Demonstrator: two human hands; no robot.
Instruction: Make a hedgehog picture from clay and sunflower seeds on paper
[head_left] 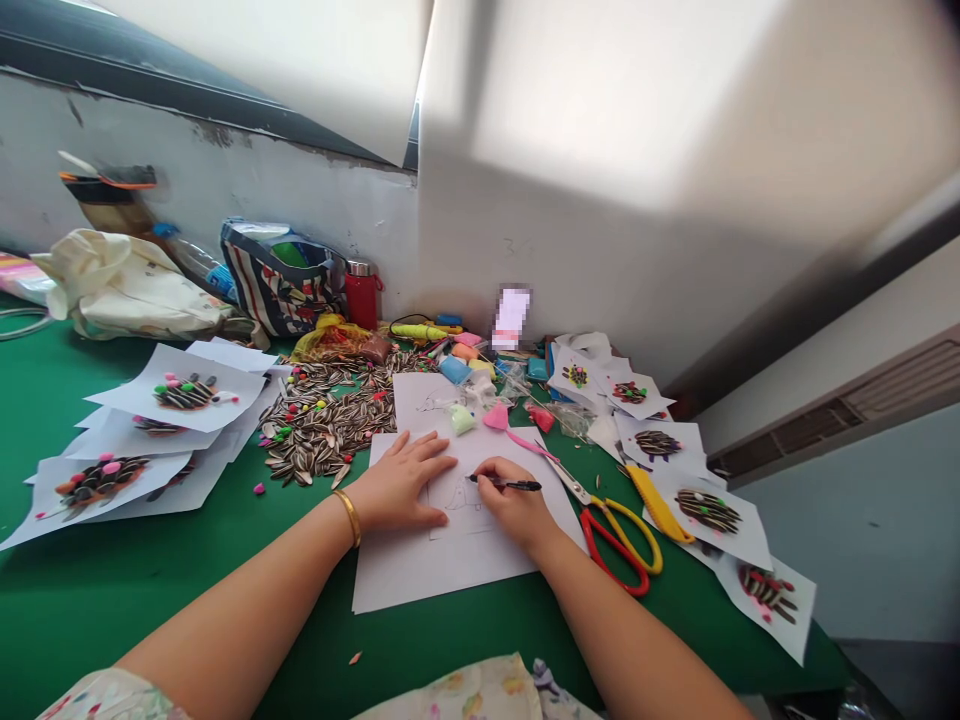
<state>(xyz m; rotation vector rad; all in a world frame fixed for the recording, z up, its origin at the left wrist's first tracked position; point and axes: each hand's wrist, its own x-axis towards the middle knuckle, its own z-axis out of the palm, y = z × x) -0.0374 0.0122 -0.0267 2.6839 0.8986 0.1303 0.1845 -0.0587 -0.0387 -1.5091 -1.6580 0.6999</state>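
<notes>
White paper (pixel 420 578) lies on the green table, with a faint pencil-like outline and some darker lines drawn on it. My left hand (pixel 401 483) rests flat on the sheet, fingers spread, a gold bangle at its wrist. To the right of the drawing, my right hand (pixel 514 505) grips a black pen (pixel 523 486), whose tip is at the upper part of the drawn figure. Scissors (pixel 615 535) with red and yellow handles lie just right of the paper. Behind my left hand is a pile of striped sunflower seeds (pixel 322 430) mixed with small coloured balls.
Seed-decorated sheets are stacked at left (pixel 180 400) and right (pixel 709 510). A yellow cutter (pixel 660 505) lies at right. Coloured clay (pixel 495 416), a red flask (pixel 362 297), a striped bag (pixel 277 285) and a blurred phone (pixel 511 318) stand or lie behind.
</notes>
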